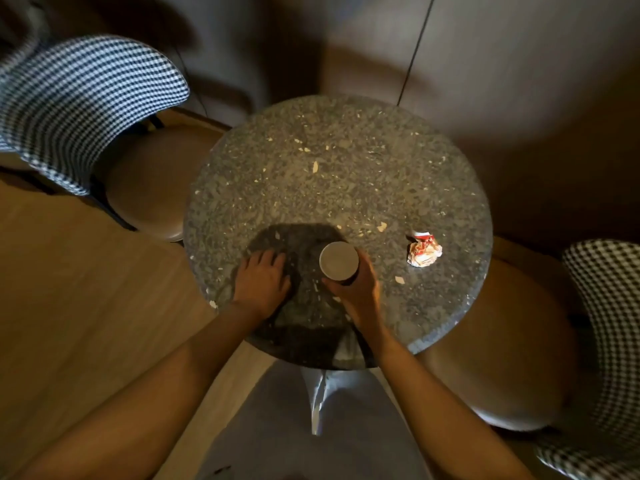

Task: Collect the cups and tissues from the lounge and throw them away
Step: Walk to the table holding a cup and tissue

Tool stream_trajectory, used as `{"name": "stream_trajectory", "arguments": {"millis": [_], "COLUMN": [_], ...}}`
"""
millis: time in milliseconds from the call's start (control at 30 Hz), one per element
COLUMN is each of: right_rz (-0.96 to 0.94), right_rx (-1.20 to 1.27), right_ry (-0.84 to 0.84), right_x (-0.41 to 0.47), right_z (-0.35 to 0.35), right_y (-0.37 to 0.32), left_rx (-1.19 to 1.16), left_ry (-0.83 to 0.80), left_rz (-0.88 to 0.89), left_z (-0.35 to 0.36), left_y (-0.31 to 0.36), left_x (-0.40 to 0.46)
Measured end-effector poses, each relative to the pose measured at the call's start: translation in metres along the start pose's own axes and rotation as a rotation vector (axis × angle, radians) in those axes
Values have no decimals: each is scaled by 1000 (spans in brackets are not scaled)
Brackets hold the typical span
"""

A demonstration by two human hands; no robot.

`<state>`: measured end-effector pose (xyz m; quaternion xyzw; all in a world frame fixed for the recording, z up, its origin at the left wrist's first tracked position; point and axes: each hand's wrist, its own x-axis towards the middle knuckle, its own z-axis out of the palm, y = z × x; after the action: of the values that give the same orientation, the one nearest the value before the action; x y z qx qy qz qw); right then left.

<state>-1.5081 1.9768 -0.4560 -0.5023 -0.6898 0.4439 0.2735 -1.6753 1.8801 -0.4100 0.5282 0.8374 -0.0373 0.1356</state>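
The right hand (356, 289) is clamped around the cup (338, 260) at the desk's (346, 161) six o'clock edge; the left hand (263, 282) lies flat, fingers spread, holding nothing. Collection looks under way; next, the crumpled tissue (424, 252) at four o'clock needs gathering.

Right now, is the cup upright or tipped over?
Upright. The cup shows its round top straight to the camera, with the right hand wrapped around its side above the table.
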Motion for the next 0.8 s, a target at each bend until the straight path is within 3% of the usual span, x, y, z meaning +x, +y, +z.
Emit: {"name": "stream_trajectory", "arguments": {"millis": [333, 600, 800], "right_rz": [141, 233, 261], "right_rx": [126, 106, 3], "right_ry": [292, 614, 685], "right_x": [-5, -49, -72], "right_z": [-40, -130, -169], "right_y": [-20, 6, 31], "left_rx": [-7, -62, -117], "left_ry": [-6, 8, 52], "left_rz": [300, 649, 793], "left_z": [-9, -10, -3], "left_y": [19, 132, 210], "left_x": [53, 83, 111]}}
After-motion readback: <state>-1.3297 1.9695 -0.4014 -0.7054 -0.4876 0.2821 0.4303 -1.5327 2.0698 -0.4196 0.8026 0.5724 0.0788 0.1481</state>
